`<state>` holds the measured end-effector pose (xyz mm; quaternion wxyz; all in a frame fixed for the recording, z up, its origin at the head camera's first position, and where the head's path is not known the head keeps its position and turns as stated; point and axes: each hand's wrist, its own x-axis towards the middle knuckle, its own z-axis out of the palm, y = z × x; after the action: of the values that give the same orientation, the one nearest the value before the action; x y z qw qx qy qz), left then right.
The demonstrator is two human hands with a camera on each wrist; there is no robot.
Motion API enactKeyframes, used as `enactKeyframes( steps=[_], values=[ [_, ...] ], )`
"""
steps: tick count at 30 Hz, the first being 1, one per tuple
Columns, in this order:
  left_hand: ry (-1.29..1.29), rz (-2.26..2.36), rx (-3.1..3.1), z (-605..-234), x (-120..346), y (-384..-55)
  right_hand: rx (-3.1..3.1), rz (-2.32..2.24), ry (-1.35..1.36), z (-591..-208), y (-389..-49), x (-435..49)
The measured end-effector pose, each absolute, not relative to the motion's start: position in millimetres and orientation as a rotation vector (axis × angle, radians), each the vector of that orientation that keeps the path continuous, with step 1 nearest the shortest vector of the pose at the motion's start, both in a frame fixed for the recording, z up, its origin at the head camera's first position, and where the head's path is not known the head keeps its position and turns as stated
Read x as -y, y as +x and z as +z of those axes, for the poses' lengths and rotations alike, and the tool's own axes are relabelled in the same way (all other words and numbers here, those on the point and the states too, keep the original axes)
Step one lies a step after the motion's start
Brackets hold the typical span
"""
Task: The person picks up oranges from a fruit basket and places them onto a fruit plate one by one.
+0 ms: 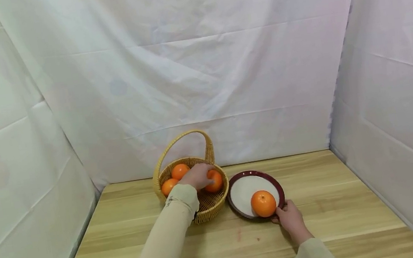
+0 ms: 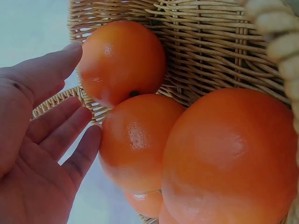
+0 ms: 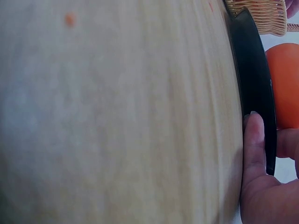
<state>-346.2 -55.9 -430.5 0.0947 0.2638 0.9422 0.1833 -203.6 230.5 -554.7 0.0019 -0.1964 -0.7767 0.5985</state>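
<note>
A wicker basket (image 1: 212, 211) with a tall arched handle holds several oranges. My left hand (image 1: 197, 176) reaches over it, beside the right-hand orange (image 1: 217, 180). In the left wrist view the thumb and fingers of the left hand (image 2: 44, 135) are spread apart, close to an orange (image 2: 122, 60); whether they touch it I cannot tell. Right of the basket is a white plate (image 1: 244, 192) with a dark red rim, carrying one orange (image 1: 263, 202). At the plate's near right edge my right hand (image 1: 292, 221) pinches the rim between thumb and fingers.
Two more oranges, one at the back (image 1: 180, 171) and one at the left (image 1: 169, 186), lie inside the basket. Everything stands on a wood-grain table (image 1: 343, 202). White cloth (image 1: 198, 72) hangs behind and along both sides.
</note>
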Motion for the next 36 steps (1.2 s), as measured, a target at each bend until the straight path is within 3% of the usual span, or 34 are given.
enactKeyframes(
  steps=[36],
  values=[
    [0.663,0.116,-2.904,-449.8,43.6,-342.2,2.430,1.910,-0.627,-547.6,-199.4,-229.5]
  ],
)
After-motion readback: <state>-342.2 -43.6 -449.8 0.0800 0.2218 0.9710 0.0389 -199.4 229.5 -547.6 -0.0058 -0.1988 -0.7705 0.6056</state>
